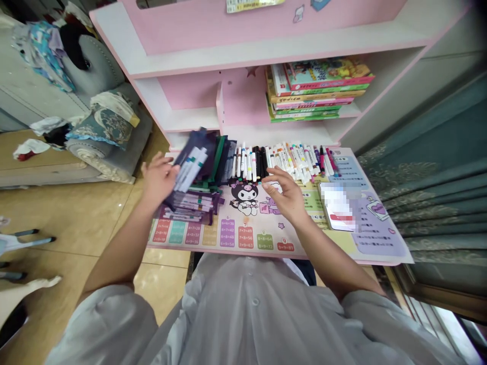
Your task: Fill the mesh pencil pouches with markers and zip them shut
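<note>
Apparently stacking a tilted marker pouch [190,165] by the left edge of the worktop [266,228], with left hand [159,177] touching, grip unclear, and right hand [284,195] loosely spread, next needing to lay it flat.

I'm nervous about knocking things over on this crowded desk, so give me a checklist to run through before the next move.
1. Left hand has hold of a pouch: ok, tilted, with markers showing inside.
2. That pouch fastened: cannot tell, it is blurred.
3. Right hand free: ok, nothing seen in its grasp.
4. Right hand clear of the loose markers: cannot tell, it overlaps their near edge in view.
5. Loose markers evenly lined up: not ok, some lie at angles.
6. Phone clear of both hands: ok.
</note>
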The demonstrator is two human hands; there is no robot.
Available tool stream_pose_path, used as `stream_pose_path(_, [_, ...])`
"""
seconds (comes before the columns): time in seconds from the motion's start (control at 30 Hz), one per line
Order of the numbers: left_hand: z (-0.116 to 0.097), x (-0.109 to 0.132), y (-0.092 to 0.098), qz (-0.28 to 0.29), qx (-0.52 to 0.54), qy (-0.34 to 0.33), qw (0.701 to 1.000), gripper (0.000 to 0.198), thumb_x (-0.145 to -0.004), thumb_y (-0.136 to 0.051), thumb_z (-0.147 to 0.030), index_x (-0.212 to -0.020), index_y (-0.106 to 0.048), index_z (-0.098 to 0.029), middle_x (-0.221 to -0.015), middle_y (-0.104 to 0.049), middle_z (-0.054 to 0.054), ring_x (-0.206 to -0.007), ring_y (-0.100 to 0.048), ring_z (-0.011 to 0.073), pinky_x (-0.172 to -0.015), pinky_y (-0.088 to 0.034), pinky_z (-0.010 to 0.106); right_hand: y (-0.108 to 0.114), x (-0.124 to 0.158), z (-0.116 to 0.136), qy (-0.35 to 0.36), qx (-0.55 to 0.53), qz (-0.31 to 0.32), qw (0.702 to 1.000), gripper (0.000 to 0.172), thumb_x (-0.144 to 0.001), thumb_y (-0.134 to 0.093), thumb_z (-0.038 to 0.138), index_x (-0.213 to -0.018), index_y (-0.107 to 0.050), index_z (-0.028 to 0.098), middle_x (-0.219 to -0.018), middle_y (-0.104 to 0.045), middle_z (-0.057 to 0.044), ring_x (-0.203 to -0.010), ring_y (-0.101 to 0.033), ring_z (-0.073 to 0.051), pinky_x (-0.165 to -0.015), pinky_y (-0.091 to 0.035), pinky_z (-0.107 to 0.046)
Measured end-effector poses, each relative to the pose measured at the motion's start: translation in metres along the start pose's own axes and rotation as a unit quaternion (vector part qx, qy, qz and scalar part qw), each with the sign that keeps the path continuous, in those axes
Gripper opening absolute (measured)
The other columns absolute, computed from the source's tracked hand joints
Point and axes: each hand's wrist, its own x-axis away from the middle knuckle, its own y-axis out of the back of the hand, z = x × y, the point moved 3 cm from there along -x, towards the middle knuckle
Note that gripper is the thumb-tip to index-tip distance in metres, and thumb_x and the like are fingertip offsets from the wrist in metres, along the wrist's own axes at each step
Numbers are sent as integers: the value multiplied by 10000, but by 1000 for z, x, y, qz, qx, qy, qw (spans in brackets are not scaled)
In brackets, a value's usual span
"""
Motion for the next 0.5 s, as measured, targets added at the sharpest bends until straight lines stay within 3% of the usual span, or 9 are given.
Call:
stream_pose_path(0.1, [48,-44,-9,40,-61,111,991,388,-961,-406,-354,-979,-741,-159,-1367,-650,161,-1438,-425,386,-1159,-298,678,-3,8,-16,-14,16,-26,999,247,-890,-657,529,-914,-725,292,-1318,-688,-62,-1419,-508,-313,-1187,-386,-616])
stream_pose_path(0.2, [77,-77,-27,85,-114,193,971,448,-953,-413,-361,-1079,-744,-88,-1342,-632,257,-1331,-516,437,-1131,-330,670,-7,12,-27,-10,26,-60,998,222,-890,-649,498,-887,-720,288,-1276,-697,-76,-1400,-525,-317,-1181,-393,-621])
stream_pose_path(0.33, [85,-103,-54,92,-119,212,966,474,-925,-452,-344,-1166,-720,-36,-1363,-602,308,-1341,-493,462,-1125,-292,701,-9,14,-37,-9,37,-95,995,210,-895,-632,480,-863,-711,288,-1253,-695,-81,-1390,-529,-327,-1172,-401,-635])
stream_pose_path(0.5, [92,-117,-82,83,-120,228,963,518,-918,-435,-341,-1258,-667,-27,-1440,-541,311,-1419,-415,438,-1153,-234,707,-11,17,-47,-10,43,-121,992,195,-891,-635,464,-850,-701,285,-1242,-693,-82,-1382,-535,-334,-1161,-421,-644])
